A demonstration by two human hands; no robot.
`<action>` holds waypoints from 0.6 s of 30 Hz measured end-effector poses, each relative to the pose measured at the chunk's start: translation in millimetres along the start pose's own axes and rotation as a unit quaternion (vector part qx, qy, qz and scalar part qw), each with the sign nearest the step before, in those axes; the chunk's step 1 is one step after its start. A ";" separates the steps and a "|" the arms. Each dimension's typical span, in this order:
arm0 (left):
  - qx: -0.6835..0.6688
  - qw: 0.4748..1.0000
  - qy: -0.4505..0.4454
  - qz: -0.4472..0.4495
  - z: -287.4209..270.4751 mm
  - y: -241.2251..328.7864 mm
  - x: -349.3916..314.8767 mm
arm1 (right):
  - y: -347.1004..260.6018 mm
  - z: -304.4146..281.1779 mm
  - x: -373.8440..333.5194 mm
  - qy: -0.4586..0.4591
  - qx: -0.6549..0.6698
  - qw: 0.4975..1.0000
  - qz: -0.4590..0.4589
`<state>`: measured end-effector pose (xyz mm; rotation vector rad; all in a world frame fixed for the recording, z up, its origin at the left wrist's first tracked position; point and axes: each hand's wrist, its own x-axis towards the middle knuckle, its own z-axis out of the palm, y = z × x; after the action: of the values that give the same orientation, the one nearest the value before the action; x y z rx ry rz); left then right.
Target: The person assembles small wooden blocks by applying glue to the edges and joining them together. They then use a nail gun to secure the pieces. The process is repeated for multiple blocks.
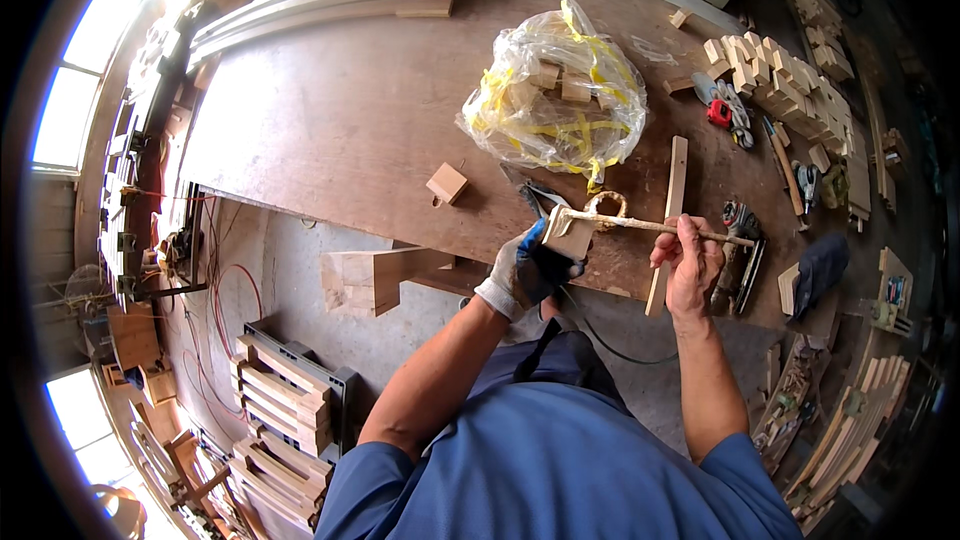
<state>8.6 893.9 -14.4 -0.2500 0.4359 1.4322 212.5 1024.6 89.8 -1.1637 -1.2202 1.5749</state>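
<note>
In front of me, my left hand [530,270], in a grey and blue work glove, is closed around a small pale wood block [568,238]. My bare right hand [690,265] pinches a thin wooden stick [650,226] held roughly level. The stick's left end lies against the top of the block, where a pale smear shows. Just behind the stick is a tan ring-shaped rim [607,205]; what it belongs to is partly hidden. A long wood strip [676,180] lies under the stick beside my right hand.
On the brown worktable [330,100] rests a clear plastic bag [560,90] with yellow tape and wood blocks inside. A single block [446,183] lies left of it. Stacked wood pieces [785,75], a hammer [785,170] and a power tool [738,230] are on the right.
</note>
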 end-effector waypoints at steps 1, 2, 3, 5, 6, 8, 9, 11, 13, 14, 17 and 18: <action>-0.003 1.000 -0.004 0.006 1.6 0.3 -0.6 | -2.2 2.3 -1.2 0.001 -0.004 1.000 -0.002; -0.006 1.000 -0.008 0.012 3.1 0.5 -1.3 | -3.6 3.2 -2.0 0.001 -0.008 1.000 -0.003; -0.009 1.000 -0.013 0.017 4.5 0.9 -1.8 | -4.4 2.7 -2.4 0.000 -0.011 1.000 -0.004; -0.008 1.000 -0.018 0.023 4.3 1.8 -1.5 | -5.6 0.8 -3.4 -0.002 -0.017 1.000 -0.006; -0.008 0.999 -0.020 0.027 5.2 2.5 -2.1 | -6.2 -0.6 -3.7 -0.001 -0.027 1.000 -0.010; -0.008 0.999 -0.019 0.028 7.0 4.4 -2.5 | -7.7 -4.7 -4.5 0.001 -0.047 0.999 -0.018; -0.008 0.999 -0.018 0.028 8.2 5.1 -2.6 | -8.5 -6.6 -5.2 -0.001 -0.053 0.998 -0.020; 0.002 0.999 -0.007 0.037 10.6 5.7 -3.5 | -10.4 -9.4 -6.9 -0.003 -0.065 0.998 -0.024; 0.003 0.999 0.001 0.043 10.4 6.1 -3.4 | -14.6 -8.4 -9.3 -0.014 -0.093 0.995 -0.037; 0.000 0.999 0.003 0.046 10.3 6.3 -3.1 | -17.2 -7.6 -10.8 -0.020 -0.107 0.993 -0.043; -0.008 0.999 0.006 0.048 10.9 7.2 -3.0 | -25.4 -3.7 -16.3 -0.039 -0.113 0.990 -0.069; -0.011 0.999 0.006 0.049 10.6 7.4 -3.2 | -26.0 -2.4 -18.3 -0.048 -0.114 0.989 -0.086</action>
<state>2.5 896.5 -2.8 -0.2585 0.4484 1.5319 220.9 1013.1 118.3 -1.0994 -1.5541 1.4032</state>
